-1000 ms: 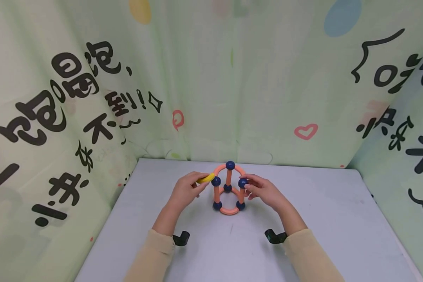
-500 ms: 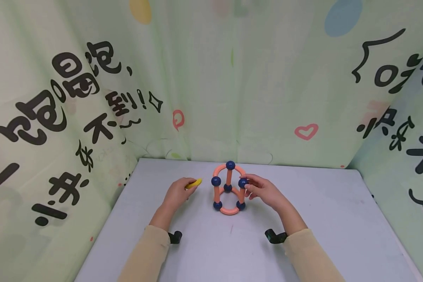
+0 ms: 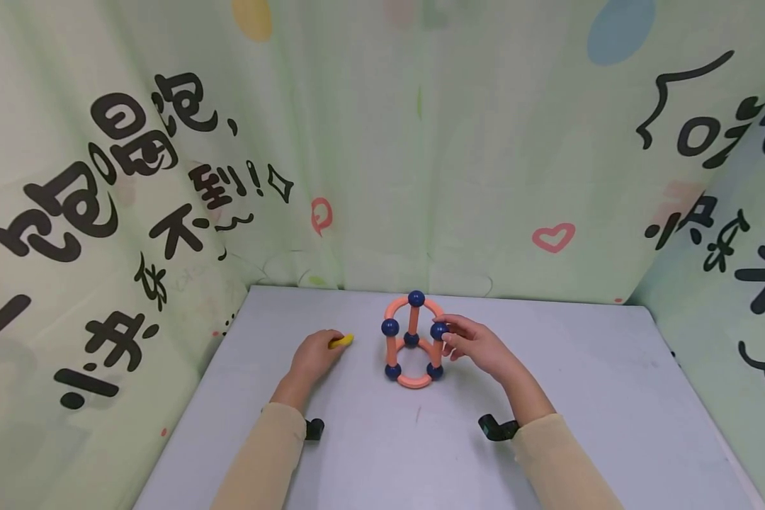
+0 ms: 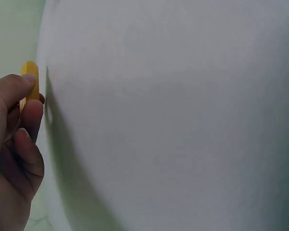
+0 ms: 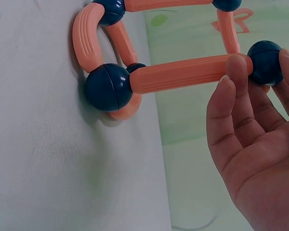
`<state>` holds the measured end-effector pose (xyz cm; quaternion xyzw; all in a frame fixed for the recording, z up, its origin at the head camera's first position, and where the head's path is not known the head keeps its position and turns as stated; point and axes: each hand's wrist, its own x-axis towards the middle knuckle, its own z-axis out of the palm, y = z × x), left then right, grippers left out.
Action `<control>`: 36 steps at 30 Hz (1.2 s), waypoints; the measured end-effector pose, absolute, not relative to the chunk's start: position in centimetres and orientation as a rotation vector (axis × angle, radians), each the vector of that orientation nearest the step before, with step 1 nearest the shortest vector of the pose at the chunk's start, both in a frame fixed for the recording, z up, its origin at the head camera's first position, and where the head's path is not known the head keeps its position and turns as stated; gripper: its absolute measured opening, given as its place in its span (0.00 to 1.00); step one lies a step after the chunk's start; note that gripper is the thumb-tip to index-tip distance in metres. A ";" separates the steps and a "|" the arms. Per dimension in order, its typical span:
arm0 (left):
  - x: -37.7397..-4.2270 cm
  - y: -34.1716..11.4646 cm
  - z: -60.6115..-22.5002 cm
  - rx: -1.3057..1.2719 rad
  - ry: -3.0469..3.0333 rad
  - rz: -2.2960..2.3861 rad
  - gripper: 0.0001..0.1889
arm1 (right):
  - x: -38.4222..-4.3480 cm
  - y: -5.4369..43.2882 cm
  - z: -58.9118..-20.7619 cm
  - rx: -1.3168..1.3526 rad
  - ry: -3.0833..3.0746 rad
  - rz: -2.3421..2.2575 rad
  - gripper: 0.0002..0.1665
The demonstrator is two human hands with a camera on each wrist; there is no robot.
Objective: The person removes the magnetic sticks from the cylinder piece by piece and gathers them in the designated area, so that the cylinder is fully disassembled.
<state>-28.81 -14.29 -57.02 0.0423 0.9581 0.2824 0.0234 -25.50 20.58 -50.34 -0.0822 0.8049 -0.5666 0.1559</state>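
A yellow curved rod (image 3: 341,341) is pinched between the thumb and fingers of my left hand (image 3: 314,359), to the left of the built frame and apart from it. In the left wrist view the yellow rod (image 4: 31,82) points up past the fingertips. The frame stands upright on the table, made of orange rods (image 5: 183,73) and dark blue balls (image 3: 390,327), with a ring of curved rods at the bottom and curved rods at the top back. My right hand (image 3: 479,345) holds the upper right ball (image 5: 266,62), fingers also against the upright rod below it.
The pale table (image 3: 574,397) meets a printed curtain (image 3: 382,170) at its back and sides. A black wrist camera (image 3: 499,428) sits at the right wrist, another (image 3: 315,429) at the left.
My left hand has drawn the yellow rod away from the frame's upper left ball, moving left and down toward the table. The right hand and the frame stay put.
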 end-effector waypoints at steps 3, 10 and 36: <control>-28.9 -14.4 -57.4 0.123 2.980 0.848 0.16 | -25.5 20.6 -50.3 -0.238 2.305 -1.628 0.25; -28.9 -14.6 -58.3 0.119 2.988 0.864 0.15 | -25.4 20.6 -50.3 -0.235 2.302 -1.632 0.25; -29.7 -10.6 -52.4 0.122 2.577 1.495 0.21 | -25.5 20.4 -50.5 -0.224 2.316 -1.635 0.26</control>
